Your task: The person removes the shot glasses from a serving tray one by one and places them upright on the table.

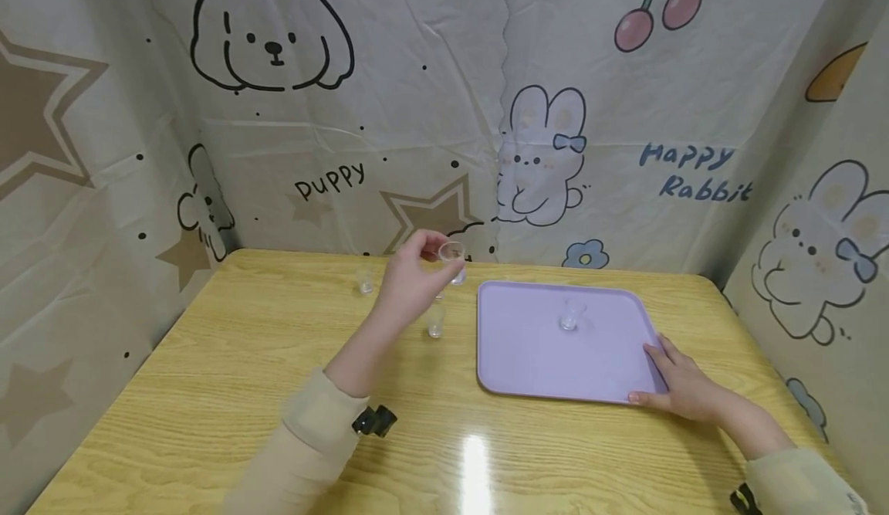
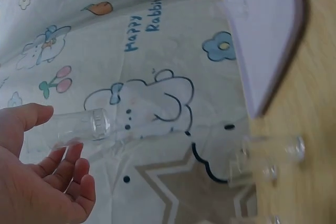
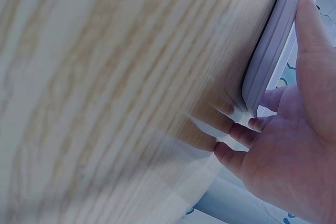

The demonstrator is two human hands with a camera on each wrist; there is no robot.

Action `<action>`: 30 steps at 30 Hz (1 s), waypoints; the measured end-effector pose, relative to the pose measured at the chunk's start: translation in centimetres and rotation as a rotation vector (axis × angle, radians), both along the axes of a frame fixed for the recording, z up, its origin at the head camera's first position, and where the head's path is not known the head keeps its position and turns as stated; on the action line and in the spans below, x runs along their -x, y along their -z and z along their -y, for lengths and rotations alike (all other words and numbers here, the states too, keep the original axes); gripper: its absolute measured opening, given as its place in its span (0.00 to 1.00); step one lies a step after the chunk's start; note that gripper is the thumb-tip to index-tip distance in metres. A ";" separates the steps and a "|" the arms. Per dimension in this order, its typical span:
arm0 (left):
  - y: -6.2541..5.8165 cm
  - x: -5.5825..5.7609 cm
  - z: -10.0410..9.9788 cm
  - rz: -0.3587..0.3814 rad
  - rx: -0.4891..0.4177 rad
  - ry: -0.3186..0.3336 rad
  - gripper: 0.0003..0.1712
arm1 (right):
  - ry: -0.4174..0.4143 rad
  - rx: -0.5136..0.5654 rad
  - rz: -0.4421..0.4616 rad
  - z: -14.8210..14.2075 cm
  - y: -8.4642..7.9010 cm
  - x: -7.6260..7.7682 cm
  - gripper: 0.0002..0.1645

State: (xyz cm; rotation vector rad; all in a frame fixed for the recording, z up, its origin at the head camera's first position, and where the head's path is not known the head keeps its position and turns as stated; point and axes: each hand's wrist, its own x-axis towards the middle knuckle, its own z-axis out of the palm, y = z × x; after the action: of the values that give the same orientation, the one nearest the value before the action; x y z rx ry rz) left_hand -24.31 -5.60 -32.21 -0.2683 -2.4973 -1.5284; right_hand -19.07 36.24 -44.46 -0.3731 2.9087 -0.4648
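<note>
In the head view my left hand (image 1: 410, 279) pinches a small clear shot glass (image 1: 452, 252) between thumb and fingers, lifted over the back of the table. The left wrist view shows this glass (image 2: 79, 128) lying sideways in that image, with the thumb on one side and fingertips on the other. My right hand (image 1: 687, 387) rests at the near right corner of a lilac tray (image 1: 542, 368), thumb along the front edge and fingers at the right rim. In the right wrist view, several of its fingertips touch the tabletop. Another clear glass (image 1: 569, 318) stands on the tray.
Left of the tray, a clear glass (image 1: 435, 322) stands on the wooden table (image 1: 229, 391), with another glass (image 1: 365, 282) farther back left. A printed cloth (image 1: 430, 113) hangs behind the table and along both sides.
</note>
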 end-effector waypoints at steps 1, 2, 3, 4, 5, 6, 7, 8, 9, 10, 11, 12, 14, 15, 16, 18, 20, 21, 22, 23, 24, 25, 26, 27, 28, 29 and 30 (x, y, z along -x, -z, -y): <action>0.2 -0.1 0.5 -0.005 -0.003 -0.016 0.21 | 0.000 -0.002 -0.001 0.0 0.0 0.0 0.60; 0.3 -0.2 1.0 -0.012 -0.008 -0.024 0.21 | 0.001 -0.003 -0.002 0.0 0.0 0.0 0.60; 0.5 -0.2 1.5 -0.019 -0.009 -0.034 0.21 | 0.003 -0.004 0.000 0.0 0.0 0.0 0.60; 0.7 -0.3 2.0 -0.021 -0.011 -0.043 0.21 | 0.003 -0.004 -0.001 0.0 0.0 -0.1 0.60; 0.9 -0.4 2.5 -0.021 -0.015 -0.049 0.21 | 0.003 -0.004 -0.002 0.0 0.0 -0.1 0.60; 1.1 -0.4 3.0 -0.021 -0.018 -0.053 0.21 | 0.003 -0.006 -0.004 0.0 0.0 -0.1 0.60; 1.4 -0.4 3.5 -0.015 -0.019 -0.059 0.22 | 0.003 -0.006 -0.005 0.0 0.0 -0.1 0.60; 1.7 -0.3 4.0 -0.011 -0.021 -0.062 0.22 | 0.003 -0.008 -0.006 -0.1 0.0 -0.1 0.60; 2.0 -0.3 4.4 -0.008 -0.019 -0.066 0.22 | 0.003 -0.008 -0.006 -0.1 0.0 -0.1 0.60; 2.4 -0.1 4.7 -0.007 -0.016 -0.067 0.22 | 0.001 -0.010 -0.010 -0.1 -0.1 -0.1 0.59; 2.8 0.0 5.1 -0.005 -0.012 -0.068 0.22 | 0.002 -0.011 -0.010 -0.1 0.0 -0.1 0.60; 3.2 0.1 5.4 -0.003 -0.003 -0.069 0.22 | 0.002 -0.012 -0.010 -0.1 0.0 -0.1 0.60; 4.0 0.4 5.9 0.003 0.013 -0.068 0.22 | 0.002 -0.013 -0.013 -0.1 0.0 -0.1 0.59; 4.3 0.5 6.2 0.009 0.025 -0.068 0.23 | 0.002 -0.013 -0.014 -0.1 0.0 -0.1 0.59; 4.7 0.6 6.4 0.014 0.037 -0.068 0.23 | 0.001 -0.013 -0.015 -0.1 0.1 -0.1 0.59; 5.6 0.8 6.7 0.035 0.062 -0.068 0.23 | 0.002 -0.011 -0.016 -0.1 0.1 -0.1 0.59; 6.3 1.0 7.1 0.061 0.086 -0.063 0.24 | 0.003 -0.011 -0.014 -0.1 0.1 0.0 0.59; 6.7 1.1 7.2 0.071 0.102 -0.056 0.24 | 0.004 -0.011 -0.012 -0.1 0.1 0.0 0.60; 7.1 1.2 7.3 0.082 0.116 -0.049 0.24 | 0.004 -0.010 -0.012 -0.1 0.1 0.0 0.60; 7.4 1.4 7.5 0.095 0.130 -0.040 0.24 | 0.005 -0.009 -0.011 -0.1 0.1 0.0 0.60; 7.8 1.5 7.6 0.107 0.144 -0.028 0.25 | 0.007 -0.008 -0.007 -0.1 0.1 0.0 0.60; 8.1 1.6 7.8 0.118 0.156 -0.015 0.25 | 0.009 -0.006 -0.004 -0.1 0.2 0.0 0.60; 8.4 1.7 7.9 0.131 0.167 -0.004 0.25 | 0.009 -0.004 -0.004 -0.1 0.2 0.0 0.60; 8.7 1.8 8.0 0.143 0.180 0.008 0.25 | 0.009 -0.005 -0.005 -0.1 0.2 0.0 0.60; 8.9 1.9 8.1 0.156 0.192 0.018 0.25 | 0.009 -0.006 -0.006 -0.1 0.2 0.0 0.60; 9.2 2.0 8.2 0.168 0.204 0.028 0.25 | 0.009 -0.007 -0.007 -0.1 0.2 0.0 0.60; 9.4 2.1 8.2 0.177 0.215 0.036 0.25 | 0.008 -0.008 -0.009 -0.1 0.3 0.0 0.60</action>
State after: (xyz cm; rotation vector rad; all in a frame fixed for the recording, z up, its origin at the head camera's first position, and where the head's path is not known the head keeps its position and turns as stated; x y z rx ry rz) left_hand -26.44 -13.84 -41.65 -0.2194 -2.8153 -1.3500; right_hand -19.06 36.29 -44.71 -0.3641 2.9206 -0.4539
